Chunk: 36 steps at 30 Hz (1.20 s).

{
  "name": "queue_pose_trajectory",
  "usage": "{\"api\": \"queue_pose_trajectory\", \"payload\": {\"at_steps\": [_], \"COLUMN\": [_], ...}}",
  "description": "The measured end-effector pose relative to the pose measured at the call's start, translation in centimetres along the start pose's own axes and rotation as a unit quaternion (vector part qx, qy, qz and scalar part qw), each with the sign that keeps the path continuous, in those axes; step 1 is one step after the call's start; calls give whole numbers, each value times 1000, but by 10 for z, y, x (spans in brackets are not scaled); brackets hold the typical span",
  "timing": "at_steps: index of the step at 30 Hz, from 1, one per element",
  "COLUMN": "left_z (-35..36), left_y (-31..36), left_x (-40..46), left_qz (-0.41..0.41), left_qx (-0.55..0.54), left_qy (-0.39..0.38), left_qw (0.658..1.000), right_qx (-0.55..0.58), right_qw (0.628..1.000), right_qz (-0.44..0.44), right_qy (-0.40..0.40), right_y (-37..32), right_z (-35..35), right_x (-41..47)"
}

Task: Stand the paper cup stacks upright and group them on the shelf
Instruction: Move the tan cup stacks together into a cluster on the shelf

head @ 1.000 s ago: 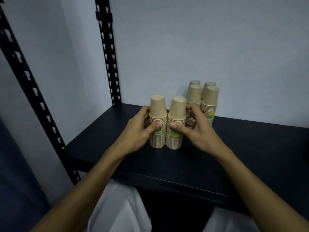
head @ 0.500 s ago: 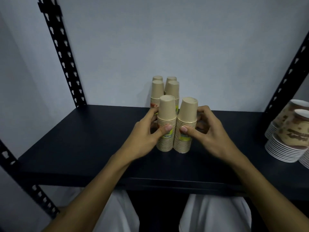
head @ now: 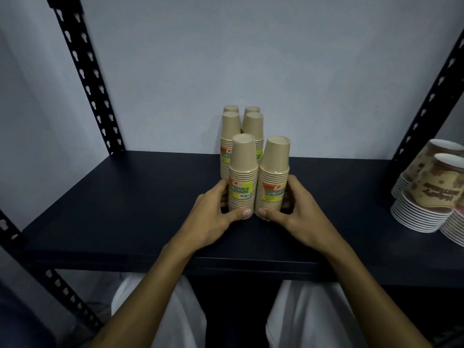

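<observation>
Two upright stacks of tan paper cups stand side by side on the dark shelf (head: 125,209). My left hand (head: 213,219) wraps the base of the left front stack (head: 243,167). My right hand (head: 298,217) wraps the base of the right front stack (head: 275,164). Both stacks carry yellow-green labels and touch each other. Right behind them, by the wall, several more tan stacks (head: 229,136) stand upright in a tight group.
Patterned brown-and-white cup stacks (head: 426,204) lie tilted at the shelf's right end. Black perforated uprights rise at the back left (head: 88,79) and back right (head: 431,96). A pale wall closes the back. White cloth shows below the shelf edge.
Both hands slid down from the stacks' middles to their bases. The two front stacks now sit closer to the back group. The view has shifted right.
</observation>
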<state>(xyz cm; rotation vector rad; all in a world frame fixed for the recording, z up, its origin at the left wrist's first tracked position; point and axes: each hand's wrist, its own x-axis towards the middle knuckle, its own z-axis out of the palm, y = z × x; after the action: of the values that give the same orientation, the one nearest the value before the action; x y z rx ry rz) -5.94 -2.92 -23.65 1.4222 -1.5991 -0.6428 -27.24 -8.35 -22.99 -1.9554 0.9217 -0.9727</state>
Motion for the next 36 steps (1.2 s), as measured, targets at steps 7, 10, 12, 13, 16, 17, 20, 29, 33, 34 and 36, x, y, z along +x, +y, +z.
{"api": "queue_pose_trajectory", "payload": {"at_steps": [7,10,12,13,16,17,20,29,33,34,36], "left_z": [1,2,2,2,2,2,2,1,2,2,1], "left_y": [0,2,3,3,3,4,4,5,5,5,4], "left_x": [0,0,-1,-1,-2,-2,-2,-1,-2,-2,-2], "left_qz": [-13,-15,-14,-14,-17,-18,-21,-25,-23,-21,-14], "left_qx": [15,22,25,27,27,28,26,26,33,38,47], "left_qy": [-6,8,15,17,19,19,18,16,20,23,30], "left_qw": [1000,1000,999,999,999,999,999,999,999,999,998], "right_qx": [-26,-24,-23,-22,1,12,16,-4,-13,-16,-25], "right_qw": [1000,1000,1000,1000,1000,1000,1000,1000,1000,1000,1000], "right_qz": [5,0,0,1,15,20,22,6,2,1,-1], "right_qy": [5,11,12,11,2,-3,-8,-4,2,3,4], "right_y": [1,0,-2,-2,-3,-3,-2,-1,-2,-1,-1], "right_z": [0,1,2,2,-1,-3,-5,-4,-2,-2,-1], "right_x": [-2,-3,-3,-3,-1,-1,-2,-4,-4,-4,-3]}}
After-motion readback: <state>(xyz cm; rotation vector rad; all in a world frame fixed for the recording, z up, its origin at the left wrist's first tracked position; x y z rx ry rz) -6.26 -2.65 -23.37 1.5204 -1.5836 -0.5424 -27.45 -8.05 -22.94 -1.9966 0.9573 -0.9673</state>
